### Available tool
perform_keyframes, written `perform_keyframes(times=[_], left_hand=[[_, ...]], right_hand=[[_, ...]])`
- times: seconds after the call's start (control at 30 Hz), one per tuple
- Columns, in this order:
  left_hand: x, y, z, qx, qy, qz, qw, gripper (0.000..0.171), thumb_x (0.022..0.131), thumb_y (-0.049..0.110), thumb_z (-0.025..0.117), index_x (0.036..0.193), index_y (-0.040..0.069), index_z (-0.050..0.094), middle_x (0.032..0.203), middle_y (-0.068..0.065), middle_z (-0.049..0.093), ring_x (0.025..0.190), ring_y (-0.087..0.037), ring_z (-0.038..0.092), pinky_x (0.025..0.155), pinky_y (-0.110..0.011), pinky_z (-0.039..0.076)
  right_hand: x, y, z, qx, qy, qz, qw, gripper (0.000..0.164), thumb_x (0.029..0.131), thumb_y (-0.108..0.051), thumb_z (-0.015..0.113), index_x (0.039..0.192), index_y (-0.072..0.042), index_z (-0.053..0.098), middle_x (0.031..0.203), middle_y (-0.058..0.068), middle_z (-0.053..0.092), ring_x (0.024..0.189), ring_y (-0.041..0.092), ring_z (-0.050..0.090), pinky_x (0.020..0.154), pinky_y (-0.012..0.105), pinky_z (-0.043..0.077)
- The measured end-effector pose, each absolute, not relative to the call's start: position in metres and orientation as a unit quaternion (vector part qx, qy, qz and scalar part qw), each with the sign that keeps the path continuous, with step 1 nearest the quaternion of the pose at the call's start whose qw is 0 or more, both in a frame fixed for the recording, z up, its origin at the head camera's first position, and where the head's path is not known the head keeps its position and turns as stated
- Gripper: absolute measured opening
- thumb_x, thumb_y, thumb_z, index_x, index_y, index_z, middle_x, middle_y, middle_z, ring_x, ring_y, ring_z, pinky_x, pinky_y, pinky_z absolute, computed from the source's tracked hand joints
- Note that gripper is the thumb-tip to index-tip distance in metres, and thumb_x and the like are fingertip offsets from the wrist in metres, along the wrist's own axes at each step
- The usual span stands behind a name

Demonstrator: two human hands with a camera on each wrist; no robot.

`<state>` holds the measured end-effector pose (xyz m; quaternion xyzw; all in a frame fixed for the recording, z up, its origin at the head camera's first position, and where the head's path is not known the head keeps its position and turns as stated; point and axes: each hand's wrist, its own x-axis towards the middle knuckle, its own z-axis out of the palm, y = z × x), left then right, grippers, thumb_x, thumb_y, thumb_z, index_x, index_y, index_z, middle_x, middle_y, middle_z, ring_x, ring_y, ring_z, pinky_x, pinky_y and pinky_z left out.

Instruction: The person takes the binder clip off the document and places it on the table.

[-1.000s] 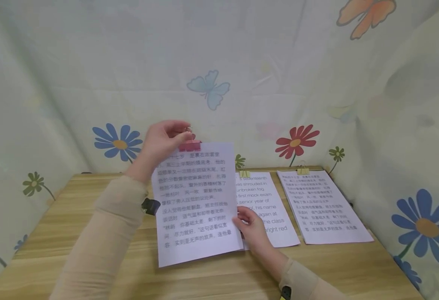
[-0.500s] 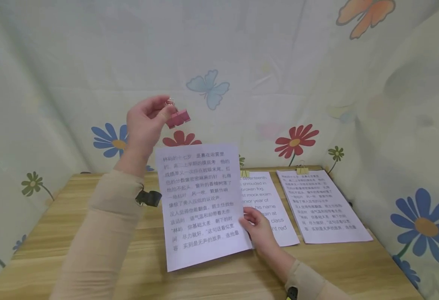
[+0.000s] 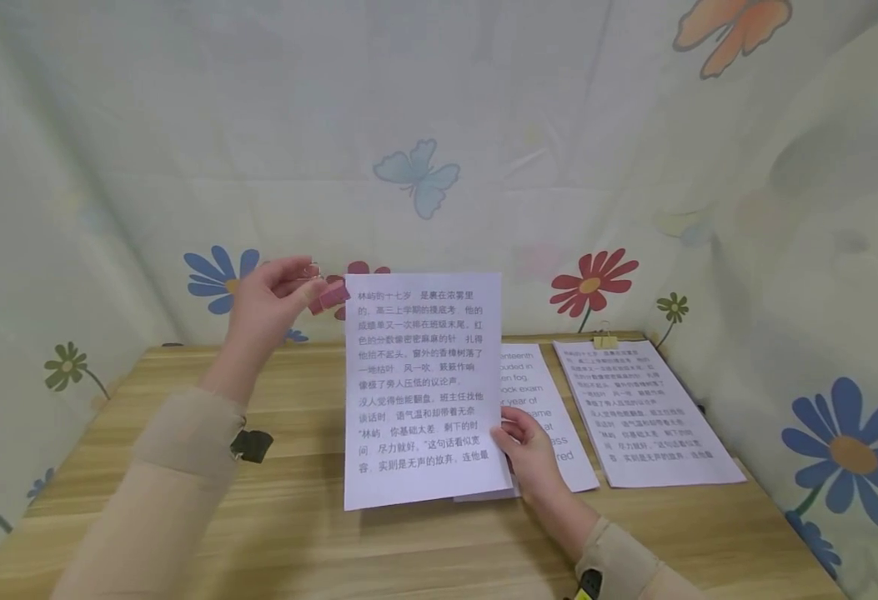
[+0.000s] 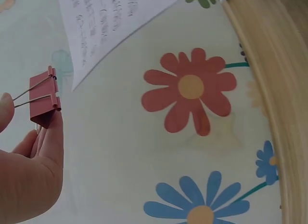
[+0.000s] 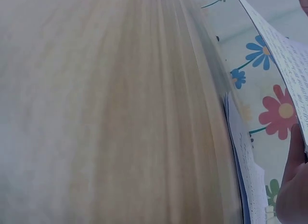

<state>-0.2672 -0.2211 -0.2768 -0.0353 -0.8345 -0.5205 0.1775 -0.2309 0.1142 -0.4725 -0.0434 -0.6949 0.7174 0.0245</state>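
Note:
My left hand (image 3: 268,304) pinches a red binder clip (image 3: 329,296) by its wire handles, at the upper left corner of a raised printed paper (image 3: 423,383). In the left wrist view the clip (image 4: 42,99) is apart from the paper (image 4: 103,29), with nothing between its jaws. My right hand (image 3: 536,458) holds the paper by its lower right edge, the thumb in front and the other fingers partly hidden. Chinese text covers the side facing me. How many sheets are in this hand, I cannot tell.
Behind the raised paper lies an English-printed stack (image 3: 559,433), partly covered from view. To its right is a Chinese-printed stack (image 3: 649,417) with a yellow binder clip (image 3: 605,342) on its top edge. A flowered curtain (image 3: 514,100) surrounds the wooden table (image 3: 258,542).
The red clip came off the paper's top edge, rose with my left hand, then came down to the left of the paper. My right hand shifted the paper right and turned it more upright.

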Motion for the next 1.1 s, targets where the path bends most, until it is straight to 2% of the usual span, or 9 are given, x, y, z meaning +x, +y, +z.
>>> perform_keyframes(times=[0.13,0.23,0.37,0.5,0.6,0.7,0.83,0.93,1.1], left_hand=[[-0.262,-0.237,-0.297,-0.043,-0.85,-0.494,0.18,0.056,0.093,0.033,0.071,0.138,0.004,0.056,0.124,-0.013,0.066,0.108,-0.014,0.065,0.083,-0.014,0.049],[-0.258,-0.251,-0.312,-0.05,-0.859,-0.476,0.181,0.055,0.093,0.031,0.071,0.137,0.001,0.056,0.123,-0.015,0.066,0.103,-0.007,0.064,0.078,-0.009,0.046],[-0.252,-0.271,-0.331,-0.048,-0.872,-0.457,0.169,0.055,0.094,0.029,0.07,0.137,-0.003,0.054,0.125,-0.02,0.064,0.11,-0.023,0.064,0.079,-0.009,0.045],[-0.246,-0.293,-0.352,-0.03,-0.887,-0.437,0.146,0.061,0.096,0.034,0.067,0.14,-0.004,0.049,0.129,-0.024,0.059,0.118,-0.038,0.058,0.092,-0.032,0.052],[-0.241,-0.311,-0.368,-0.015,-0.895,-0.424,0.14,0.063,0.097,0.037,0.065,0.141,-0.003,0.048,0.13,-0.026,0.058,0.12,-0.042,0.056,0.098,-0.055,0.045],[-0.235,-0.328,-0.383,-0.003,-0.901,-0.41,0.144,0.063,0.096,0.037,0.065,0.141,-0.003,0.048,0.13,-0.026,0.058,0.119,-0.043,0.056,0.096,-0.058,0.044],[-0.23,-0.35,-0.402,0.004,-0.906,-0.399,0.139,0.063,0.096,0.038,0.066,0.141,-0.002,0.048,0.132,-0.025,0.058,0.117,-0.039,0.058,0.089,-0.032,0.05],[-0.228,-0.365,-0.414,0.013,-0.908,-0.398,0.129,0.064,0.095,0.037,0.068,0.141,-0.002,0.049,0.132,-0.024,0.058,0.114,-0.033,0.061,0.078,-0.011,0.044],[-0.228,-0.385,-0.428,0.022,-0.907,-0.408,0.103,0.069,0.093,0.039,0.069,0.144,-0.002,0.047,0.133,-0.025,0.057,0.111,-0.023,0.063,0.076,-0.01,0.045]], right_hand=[[-0.232,0.116,-0.476,-0.047,-0.696,0.716,0.033,0.034,0.092,0.004,0.064,0.126,0.007,0.057,0.095,0.006,0.063,0.084,0.011,0.059,0.07,0.019,0.053],[-0.234,0.119,-0.477,-0.055,-0.699,0.712,0.034,0.034,0.092,0.004,0.064,0.126,0.006,0.058,0.095,0.006,0.062,0.085,0.011,0.058,0.07,0.018,0.052],[-0.236,0.12,-0.478,-0.06,-0.704,0.707,0.032,0.035,0.092,0.004,0.064,0.127,0.005,0.058,0.096,0.006,0.062,0.086,0.011,0.058,0.07,0.018,0.052],[-0.236,0.118,-0.479,-0.059,-0.701,0.71,0.033,0.035,0.092,0.004,0.065,0.126,0.006,0.058,0.094,0.005,0.062,0.085,0.011,0.058,0.07,0.019,0.052],[-0.234,0.116,-0.48,-0.055,-0.693,0.719,0.029,0.037,0.091,0.004,0.066,0.126,0.007,0.057,0.093,0.005,0.062,0.083,0.01,0.058,0.069,0.019,0.052],[-0.232,0.113,-0.48,-0.048,-0.688,0.724,0.027,0.038,0.09,0.004,0.066,0.127,0.008,0.057,0.093,0.006,0.062,0.083,0.01,0.058,0.069,0.019,0.052],[-0.23,0.11,-0.479,-0.045,-0.689,0.723,0.025,0.038,0.09,0.004,0.066,0.126,0.008,0.057,0.093,0.006,0.062,0.083,0.011,0.058,0.069,0.019,0.053],[-0.231,0.108,-0.48,-0.047,-0.692,0.72,0.021,0.036,0.09,0.004,0.065,0.126,0.007,0.058,0.093,0.006,0.062,0.083,0.012,0.059,0.069,0.02,0.053],[-0.231,0.105,-0.482,-0.038,-0.694,0.719,0.023,0.035,0.091,0.003,0.065,0.125,0.007,0.058,0.094,0.007,0.062,0.083,0.012,0.059,0.069,0.021,0.053]])
